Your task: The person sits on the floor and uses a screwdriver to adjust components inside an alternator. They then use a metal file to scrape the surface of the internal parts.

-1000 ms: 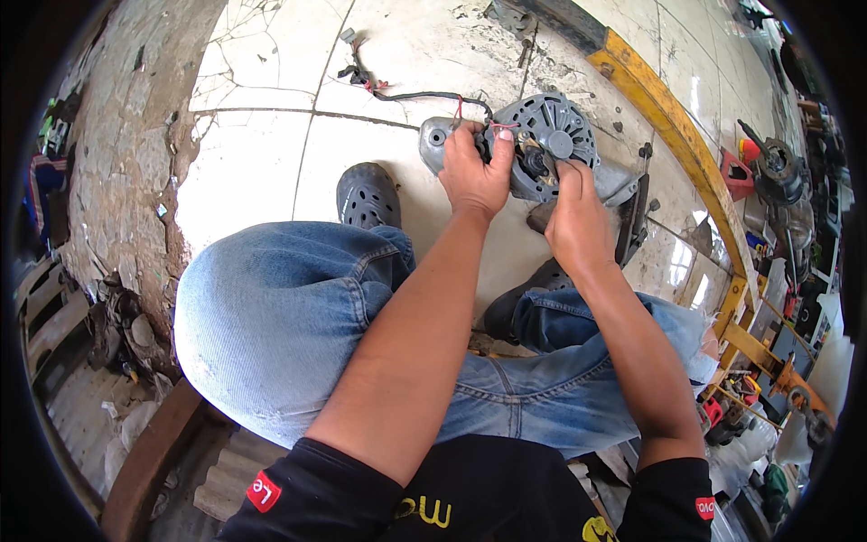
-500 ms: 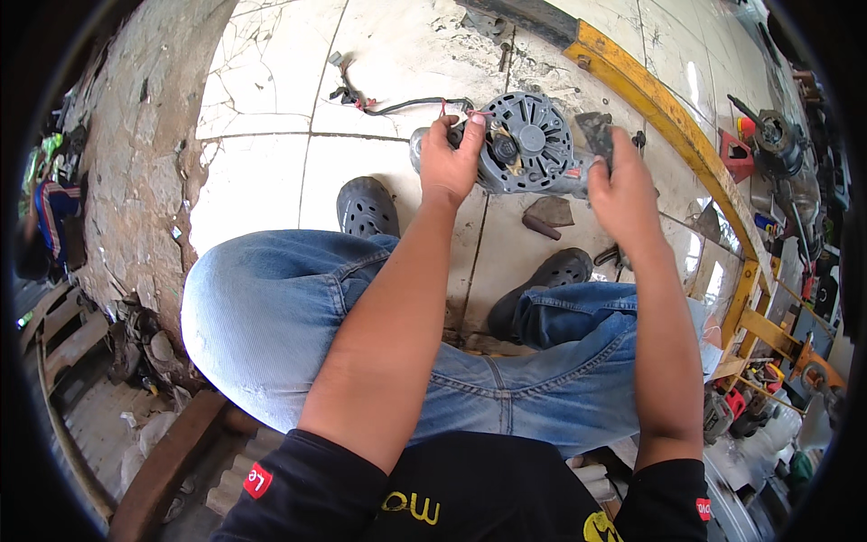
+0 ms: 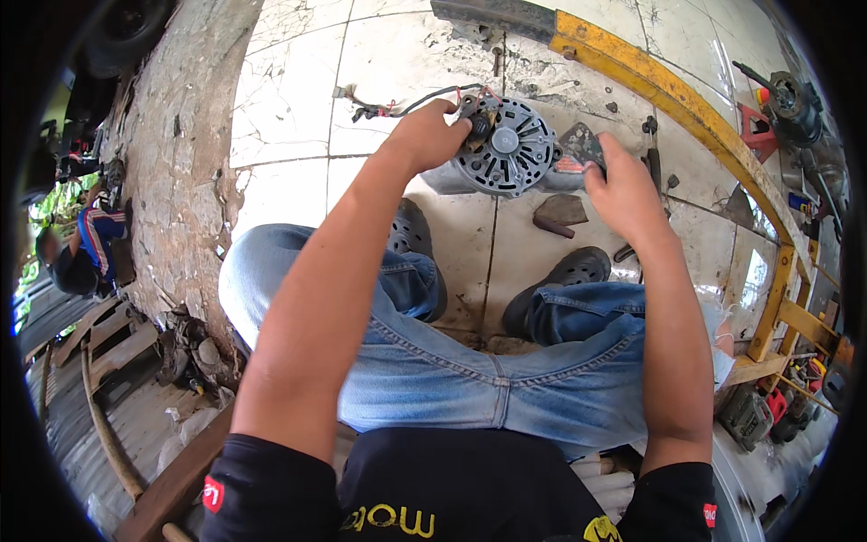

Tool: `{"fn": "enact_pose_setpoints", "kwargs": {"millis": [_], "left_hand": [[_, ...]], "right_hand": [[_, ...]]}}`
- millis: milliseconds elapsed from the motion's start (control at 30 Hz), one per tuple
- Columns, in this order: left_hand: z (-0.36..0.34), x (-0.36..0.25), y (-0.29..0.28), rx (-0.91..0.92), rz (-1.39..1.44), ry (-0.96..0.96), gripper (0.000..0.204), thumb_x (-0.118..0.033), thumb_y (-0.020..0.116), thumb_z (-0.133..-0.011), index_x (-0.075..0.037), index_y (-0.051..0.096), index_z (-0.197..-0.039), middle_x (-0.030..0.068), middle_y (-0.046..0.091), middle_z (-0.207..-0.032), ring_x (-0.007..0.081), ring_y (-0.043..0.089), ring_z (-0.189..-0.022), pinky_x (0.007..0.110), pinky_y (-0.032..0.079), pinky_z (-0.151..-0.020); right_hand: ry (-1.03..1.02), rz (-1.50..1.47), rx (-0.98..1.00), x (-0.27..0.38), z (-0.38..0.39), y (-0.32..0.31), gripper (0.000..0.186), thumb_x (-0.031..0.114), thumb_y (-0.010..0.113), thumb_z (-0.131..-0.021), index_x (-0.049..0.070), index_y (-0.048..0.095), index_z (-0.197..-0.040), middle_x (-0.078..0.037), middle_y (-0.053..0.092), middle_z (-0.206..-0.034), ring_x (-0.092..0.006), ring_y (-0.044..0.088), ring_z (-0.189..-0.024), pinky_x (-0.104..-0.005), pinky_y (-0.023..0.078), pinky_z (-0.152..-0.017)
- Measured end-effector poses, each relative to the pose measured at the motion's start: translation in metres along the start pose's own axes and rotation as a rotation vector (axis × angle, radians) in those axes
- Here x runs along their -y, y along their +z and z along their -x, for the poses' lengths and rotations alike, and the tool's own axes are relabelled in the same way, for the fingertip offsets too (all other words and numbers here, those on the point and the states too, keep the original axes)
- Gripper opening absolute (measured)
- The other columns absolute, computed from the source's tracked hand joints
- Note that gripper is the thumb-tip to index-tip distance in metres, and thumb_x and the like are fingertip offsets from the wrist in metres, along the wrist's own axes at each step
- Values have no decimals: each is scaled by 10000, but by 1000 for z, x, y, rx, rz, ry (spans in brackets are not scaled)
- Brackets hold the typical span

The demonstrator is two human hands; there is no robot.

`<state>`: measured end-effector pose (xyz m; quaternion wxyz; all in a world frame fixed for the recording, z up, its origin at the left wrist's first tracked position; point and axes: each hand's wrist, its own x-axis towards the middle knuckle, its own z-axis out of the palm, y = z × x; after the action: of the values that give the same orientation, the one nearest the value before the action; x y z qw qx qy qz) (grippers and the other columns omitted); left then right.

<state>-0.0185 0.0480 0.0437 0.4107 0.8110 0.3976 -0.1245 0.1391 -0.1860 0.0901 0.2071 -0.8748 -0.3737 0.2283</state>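
Observation:
A round grey alternator-like motor (image 3: 533, 169) with a slotted end cover rests on the floor tiles in front of me. My left hand (image 3: 427, 138) is closed on its left edge, by a dark knob-like part and some wires. A dark cable with a connector (image 3: 361, 110) runs from it to the left over the tiles. My right hand (image 3: 625, 191) pinches a dark, flat, worn piece (image 3: 581, 147) at the motor's right side. I cannot make out what that piece is. A reddish patch (image 3: 569, 165) shows below it, beside the thumb.
A brown flat scrap (image 3: 562, 210) lies between the motor and my shoes (image 3: 578, 266). A yellow metal frame (image 3: 668, 99) curves along the right. Beyond it stand a red stand (image 3: 757, 131) and tools. A person (image 3: 90, 239) sits at the far left.
The motor has shifted left and turned a little, and my left hand has moved left with it. My right hand keeps the dark piece near the motor's right side. The whole view has shifted.

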Motion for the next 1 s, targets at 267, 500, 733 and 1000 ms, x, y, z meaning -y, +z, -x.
{"fn": "enact_pose_setpoints", "kwargs": {"millis": [267, 500, 733, 1000], "left_hand": [[30, -1, 6, 227, -345, 68, 918, -465, 798, -817, 90, 385, -1420, 301, 654, -1250, 435, 641, -1181, 473, 501, -1020], [20, -28, -3, 232, -632, 37, 798, -514, 842, -781, -10, 521, -1310, 159, 729, -1167, 330, 698, -1113, 438, 549, -926], [24, -32, -12, 231, -628, 96, 945, -610, 810, -753, 5, 474, -1387, 220, 718, -1128, 377, 684, -1123, 487, 537, -928], [23, -34, 16, 238, -570, -35, 1255, -684, 738, -818, 68, 107, -1601, 213, 647, -1298, 356, 665, -1173, 448, 548, -983]], "right_hand": [[118, -278, 72, -16, -1, 58, 274, 206, 610, -953, -12, 504, -1078, -347, 661, -928, -543, 626, -930, -578, 478, -804], [137, -327, 59, -17, -5, 55, 310, 228, 626, -942, -29, 527, -1084, -334, 671, -943, -528, 638, -942, -548, 486, -818], [114, -207, 133, 1, -7, 41, 316, 222, 633, -930, -28, 540, -1099, -330, 673, -1022, -505, 643, -999, -521, 491, -849], [51, -222, 36, -19, -8, 50, 320, 240, 628, -922, -28, 557, -1082, -326, 678, -1040, -501, 649, -999, -509, 498, -865]]}}
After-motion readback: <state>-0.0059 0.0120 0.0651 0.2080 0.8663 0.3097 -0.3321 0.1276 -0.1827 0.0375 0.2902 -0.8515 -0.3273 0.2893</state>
